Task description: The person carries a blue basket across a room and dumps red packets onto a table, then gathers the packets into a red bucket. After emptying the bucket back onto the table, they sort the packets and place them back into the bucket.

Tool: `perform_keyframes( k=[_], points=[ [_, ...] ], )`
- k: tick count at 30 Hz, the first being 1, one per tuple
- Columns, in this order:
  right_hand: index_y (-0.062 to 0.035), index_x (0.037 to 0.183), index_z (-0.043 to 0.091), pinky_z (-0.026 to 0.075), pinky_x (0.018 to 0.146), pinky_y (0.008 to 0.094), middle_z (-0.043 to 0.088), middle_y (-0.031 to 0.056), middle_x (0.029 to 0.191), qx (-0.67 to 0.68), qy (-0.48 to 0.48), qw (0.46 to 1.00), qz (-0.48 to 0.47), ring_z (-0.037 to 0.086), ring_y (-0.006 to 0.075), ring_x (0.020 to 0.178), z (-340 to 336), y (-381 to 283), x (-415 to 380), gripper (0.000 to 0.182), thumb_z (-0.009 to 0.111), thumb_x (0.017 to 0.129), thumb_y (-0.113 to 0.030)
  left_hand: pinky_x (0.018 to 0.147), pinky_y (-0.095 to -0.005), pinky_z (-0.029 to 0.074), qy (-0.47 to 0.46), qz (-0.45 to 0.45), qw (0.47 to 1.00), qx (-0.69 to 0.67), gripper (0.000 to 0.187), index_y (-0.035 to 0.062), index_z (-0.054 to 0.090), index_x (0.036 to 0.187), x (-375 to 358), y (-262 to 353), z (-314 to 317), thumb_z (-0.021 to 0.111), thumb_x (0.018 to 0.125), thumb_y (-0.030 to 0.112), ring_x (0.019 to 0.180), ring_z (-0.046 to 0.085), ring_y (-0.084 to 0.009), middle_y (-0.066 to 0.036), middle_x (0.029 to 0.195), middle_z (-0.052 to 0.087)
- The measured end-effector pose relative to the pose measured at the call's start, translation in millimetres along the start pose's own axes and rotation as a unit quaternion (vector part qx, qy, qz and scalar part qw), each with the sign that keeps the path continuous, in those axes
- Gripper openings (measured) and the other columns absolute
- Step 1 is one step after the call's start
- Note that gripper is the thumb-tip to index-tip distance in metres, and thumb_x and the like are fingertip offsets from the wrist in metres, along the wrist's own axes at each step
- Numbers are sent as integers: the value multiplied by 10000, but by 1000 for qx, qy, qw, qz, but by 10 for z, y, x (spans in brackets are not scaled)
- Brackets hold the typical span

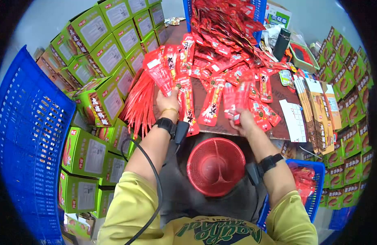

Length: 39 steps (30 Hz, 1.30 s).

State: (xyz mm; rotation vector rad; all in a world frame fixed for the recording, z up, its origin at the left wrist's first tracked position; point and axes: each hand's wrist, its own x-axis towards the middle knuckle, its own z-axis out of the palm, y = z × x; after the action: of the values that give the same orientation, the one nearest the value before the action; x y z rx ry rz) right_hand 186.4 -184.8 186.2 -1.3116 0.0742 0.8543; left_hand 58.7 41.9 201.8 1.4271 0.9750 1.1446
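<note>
My left hand [167,103] is closed around the lower end of a red snack packet [159,72], which points up and away at the table's left side. To the right, my right hand [245,122] grips the near end of another red packet [236,97], slightly blurred by motion. Between the two hands, several red and yellow packets [213,104] lie on the brown table [200,96]. Beyond them spreads a large heap of similar packets [225,38]. Left of my left hand, a bundle of long red strips [141,100] hangs over the table edge.
A red mesh basket [193,179] stands below the table edge. Blue crates [260,14] surround the area, including a tall blue one [25,134] at left. Green boxes [90,151] are stacked left. Flat cartons [319,110], a dark bottle [281,43] and a white sheet [292,120] lie right.
</note>
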Motion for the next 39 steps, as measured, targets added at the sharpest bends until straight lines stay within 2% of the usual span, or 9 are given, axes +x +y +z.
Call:
perform_keyframes(
  k=[3,12,20,22,23,28,29,33,39],
  points=[
    [-7,1134,544,504,584,278,612,58,838,-18,-178,982,-57,592,124,666,12,-20,-173,316,567,910,-228,795,-323,498,-53,-7,995,-84,335,-11,599,1080,-208,181,-71,731,800,115,858,644,-169,-96,994,687],
    [-30,1246,400,502,846,335,578,80,1089,-104,-78,951,-280,603,168,958,251,478,-559,591,711,748,40,874,-308,467,-139,-73,934,-321,303,9,579,1129,-1171,276,31,680,866,120,963,593,-143,-49,1072,645],
    [11,1367,282,380,1024,432,479,191,1290,-359,-55,879,-309,468,308,1216,-356,984,-1244,841,793,714,-129,934,-422,438,-358,31,933,27,625,-20,230,1366,-2352,-829,-600,593,863,59,1155,539,-327,-260,1223,517],
    [24,1362,316,379,1021,431,461,245,1299,-453,-40,823,-341,465,374,1209,-449,1264,-1149,790,761,744,-185,856,-429,490,-480,-161,858,85,478,-20,361,1320,-2441,-843,-667,539,877,9,1006,617,-346,-184,1104,606],
    [24,1362,316,379,1021,431,461,245,1299,-455,-35,824,-337,465,374,1209,-551,1473,-1094,790,761,744,-185,799,-458,502,-562,-78,730,381,357,-51,529,1172,-2431,-881,-672,541,887,164,920,634,-415,-270,1033,624],
    [18,1300,427,420,967,421,517,262,1206,-528,-87,834,-136,531,373,1111,-327,604,-1309,641,715,785,-231,708,-453,506,-797,68,462,382,475,59,711,812,-1789,81,-678,564,843,510,704,644,-350,-167,800,673],
    [9,1294,459,420,966,420,528,247,1194,-461,-58,881,-86,545,337,1106,-287,203,-1226,638,738,769,-222,691,-433,509,-796,59,467,382,416,80,707,794,-1553,542,-564,581,848,472,710,653,-318,-132,774,676],
    [30,1103,548,460,878,421,595,208,1050,-579,348,585,-449,553,369,1013,-545,-45,-88,555,749,749,-347,866,-416,479,-404,147,857,283,646,21,540,1201,-936,410,345,708,763,464,1065,591,-290,-209,1102,607],
    [45,1072,546,482,818,484,623,284,976,-634,178,706,-263,602,421,948,-687,-502,117,459,669,795,-299,969,-474,409,-177,96,860,468,966,-32,386,1301,-807,-55,1469,800,604,495,1219,460,-365,-235,1278,478]
  ],
)
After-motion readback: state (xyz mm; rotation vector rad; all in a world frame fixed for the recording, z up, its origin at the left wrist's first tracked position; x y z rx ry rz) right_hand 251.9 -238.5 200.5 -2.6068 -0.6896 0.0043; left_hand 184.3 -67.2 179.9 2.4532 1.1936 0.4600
